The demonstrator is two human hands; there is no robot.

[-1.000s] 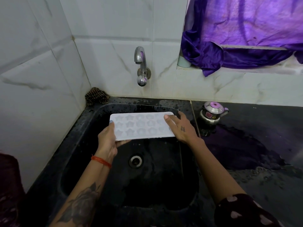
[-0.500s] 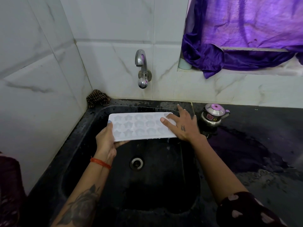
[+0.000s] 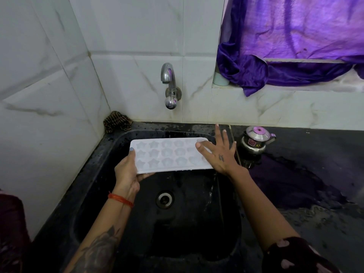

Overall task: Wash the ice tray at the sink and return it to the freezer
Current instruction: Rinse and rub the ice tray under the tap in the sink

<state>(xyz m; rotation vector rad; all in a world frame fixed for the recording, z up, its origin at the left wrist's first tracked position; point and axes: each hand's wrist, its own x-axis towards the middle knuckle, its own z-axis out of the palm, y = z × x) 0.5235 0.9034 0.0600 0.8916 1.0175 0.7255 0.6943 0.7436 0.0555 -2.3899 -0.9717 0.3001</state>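
A white ice tray (image 3: 169,155) with star-shaped cells hangs flat over the black sink (image 3: 110,138), under the chrome tap (image 3: 170,85). My left hand (image 3: 127,172) grips the tray's left end, thumb on top and fingers beneath. My right hand (image 3: 219,153) lies at the tray's right end with fingers spread and straight, its thumb resting on the top face. A thin stream of water runs off the tray's right front corner into the basin. No water comes from the tap.
The drain (image 3: 165,199) sits mid-basin. A small steel pot with a purple lid (image 3: 255,141) stands on the wet black counter (image 3: 315,174) right of the sink. A brown scrubber (image 3: 116,123) lies in the back left corner. A purple curtain (image 3: 291,46) drapes over the ledge.
The tray has risen slightly toward the tap. My right hand's fingers have straightened and spread off the tray's right end, and water now pours from that corner.
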